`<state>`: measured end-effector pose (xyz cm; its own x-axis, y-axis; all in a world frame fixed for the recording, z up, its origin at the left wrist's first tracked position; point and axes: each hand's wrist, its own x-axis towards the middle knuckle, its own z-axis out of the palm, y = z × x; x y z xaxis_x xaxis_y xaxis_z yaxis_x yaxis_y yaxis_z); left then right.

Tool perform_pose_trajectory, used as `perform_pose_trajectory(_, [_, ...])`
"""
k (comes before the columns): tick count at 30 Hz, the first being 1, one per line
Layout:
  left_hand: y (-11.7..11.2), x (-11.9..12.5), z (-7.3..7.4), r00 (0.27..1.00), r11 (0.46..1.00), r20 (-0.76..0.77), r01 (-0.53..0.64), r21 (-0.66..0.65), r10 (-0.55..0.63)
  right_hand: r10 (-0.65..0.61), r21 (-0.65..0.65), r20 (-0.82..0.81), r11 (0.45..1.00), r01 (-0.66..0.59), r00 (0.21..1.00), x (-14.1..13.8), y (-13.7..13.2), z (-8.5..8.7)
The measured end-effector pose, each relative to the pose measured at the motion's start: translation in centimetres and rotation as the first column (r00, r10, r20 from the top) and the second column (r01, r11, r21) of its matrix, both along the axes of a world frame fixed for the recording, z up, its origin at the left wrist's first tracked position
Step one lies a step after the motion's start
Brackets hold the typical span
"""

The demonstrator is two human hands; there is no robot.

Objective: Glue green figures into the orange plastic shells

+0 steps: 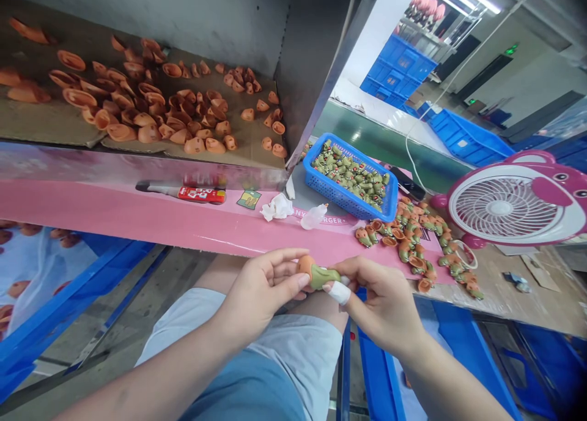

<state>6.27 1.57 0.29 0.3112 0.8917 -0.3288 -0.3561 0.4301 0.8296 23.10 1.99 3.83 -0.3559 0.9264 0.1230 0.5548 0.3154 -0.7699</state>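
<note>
Two bare hands meet just above the person's lap, both closed on one small figurine (316,274) with an orange rounded end and a green body. The left hand (261,292) holds the orange end between thumb and curled fingers, while the right hand (380,305) pinches the green end; its fingers hide the tip, so that end's shape cannot be made out. A white bandage (338,293) wraps one right-hand finger. Below the hands, pale shorts (238,372) cover the lap, and blue metal framing (373,366) runs down past the lower edge of the frame.

Just beyond the hands lies a pink sheet (137,210), holding a crumpled white tissue (277,207), a translucent squeeze bottle (314,216), a small printed card (249,199), and a red-labelled tube (202,194). To the right, loose orange-and-green pieces (413,243) lie in a heap, some overlapping. Farther on, a blue plastic basket (321,176) is packed with small green pieces (351,176), too tightly heaped to count. A pink bear-shaped fan (509,204) is cut off by the right edge.

At upper left, many hollow orange shells (160,109) lie scattered on brown cardboard (257,155) on a shelf, running out of frame. Blue crates (397,72) stand in the distance at upper right, and blurred pink shapes (426,5) above them are hard to make out.
</note>
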Motion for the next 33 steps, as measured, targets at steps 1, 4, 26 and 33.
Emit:
perform_pose_trajectory(1, [0.0,0.0,0.0,1.000,1.000,0.001,-0.001,0.000,0.001,0.000,-0.002,-0.004,1.000,0.000,1.000,0.0,-0.1,0.0])
perform_pose_trajectory(4, [-0.1,0.0,-0.1,1.000,1.000,0.002,-0.002,-0.004,0.002,-0.007,-0.001,-0.005,1.000,0.007,1.000,-0.1,-0.3,-0.1])
perform_pose_trajectory(26, [-0.1,0.0,-0.4,0.999,0.999,0.044,0.004,0.033,-0.006,-0.044,0.133,-0.009,0.990,0.044,0.999,-0.2,-0.6,-1.2])
perform_pose_trajectory(33, [-0.3,0.0,-0.7,1.000,0.999,0.008,-0.012,0.032,0.011,-0.069,0.130,-0.053,0.989,0.076,0.996,-0.1,-0.7,-1.7])
